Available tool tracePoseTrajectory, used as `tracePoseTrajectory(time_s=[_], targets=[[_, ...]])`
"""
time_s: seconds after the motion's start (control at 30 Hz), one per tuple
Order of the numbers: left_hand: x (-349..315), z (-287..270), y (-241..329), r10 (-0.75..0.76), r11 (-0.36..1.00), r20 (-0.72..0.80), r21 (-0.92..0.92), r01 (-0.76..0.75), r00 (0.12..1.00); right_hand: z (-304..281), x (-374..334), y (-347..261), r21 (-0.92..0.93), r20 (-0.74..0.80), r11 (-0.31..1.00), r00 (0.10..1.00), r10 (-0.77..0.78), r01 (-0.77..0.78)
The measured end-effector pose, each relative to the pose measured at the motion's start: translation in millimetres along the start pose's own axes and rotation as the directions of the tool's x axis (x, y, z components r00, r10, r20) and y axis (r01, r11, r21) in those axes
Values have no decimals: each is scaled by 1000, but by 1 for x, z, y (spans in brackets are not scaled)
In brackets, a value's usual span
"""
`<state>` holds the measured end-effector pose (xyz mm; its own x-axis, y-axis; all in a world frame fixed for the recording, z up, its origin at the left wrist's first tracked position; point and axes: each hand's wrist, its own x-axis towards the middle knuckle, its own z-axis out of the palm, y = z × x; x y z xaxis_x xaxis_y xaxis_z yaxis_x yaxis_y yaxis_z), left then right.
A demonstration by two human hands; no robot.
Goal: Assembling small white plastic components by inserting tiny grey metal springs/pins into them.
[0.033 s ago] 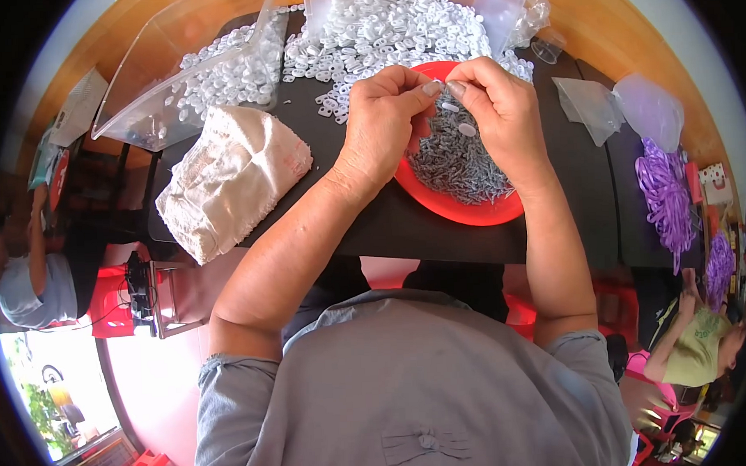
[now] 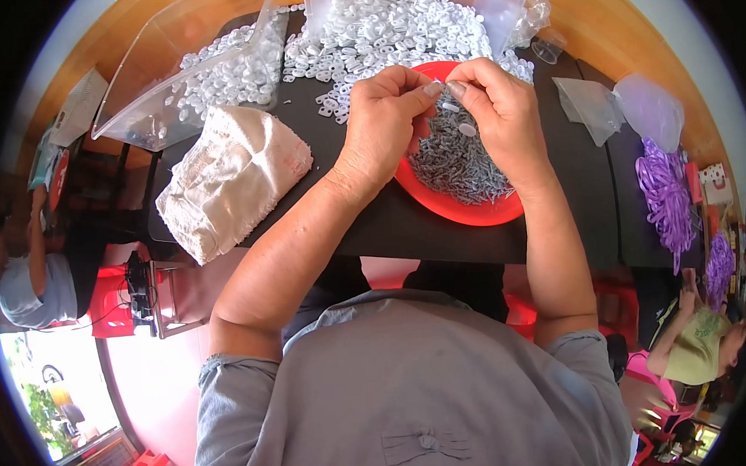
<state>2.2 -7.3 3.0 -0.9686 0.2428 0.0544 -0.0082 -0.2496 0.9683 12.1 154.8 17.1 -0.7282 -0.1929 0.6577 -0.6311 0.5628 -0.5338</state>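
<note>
Above a red bowl (image 2: 463, 213), my left hand (image 2: 386, 126) and my right hand (image 2: 500, 118) meet with their fingertips pinched almost together. Something very small sits between the fingertips, too small to name. The bowl holds a heap of thin grey screw-like pieces (image 2: 461, 172). Two little white oval pieces show by my right thumb, one of them a flat oval piece (image 2: 467, 129); whether they hang or lie there I cannot tell. Behind my hands spreads a pile of white oval plastic pieces with slots (image 2: 399, 27).
A folded off-white cloth (image 2: 231, 176) lies left of my left forearm. Behind it, a clear plastic bin (image 2: 151, 101) lies tipped with white pieces spilling out. To the right are clear plastic bags (image 2: 648, 108) and purple cord bundles (image 2: 666, 194). Other people sit at both sides.
</note>
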Motion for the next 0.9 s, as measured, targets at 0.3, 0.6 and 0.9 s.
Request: tracePoseTrajectory(time_s=[0.3,0.6,0.9], targets=[[2,1,-10,42,998,-49,48,-39,998,18,-8,2,121,-27,983,990,141,-137],[1,2,-6,135,991,-74,2,-136,988,24,-9,-5,214,-38,947,967,252,-238],[0,4,-8,83,997,-91,11,-82,992,2,0,-6,199,37,939,959,280,-282]])
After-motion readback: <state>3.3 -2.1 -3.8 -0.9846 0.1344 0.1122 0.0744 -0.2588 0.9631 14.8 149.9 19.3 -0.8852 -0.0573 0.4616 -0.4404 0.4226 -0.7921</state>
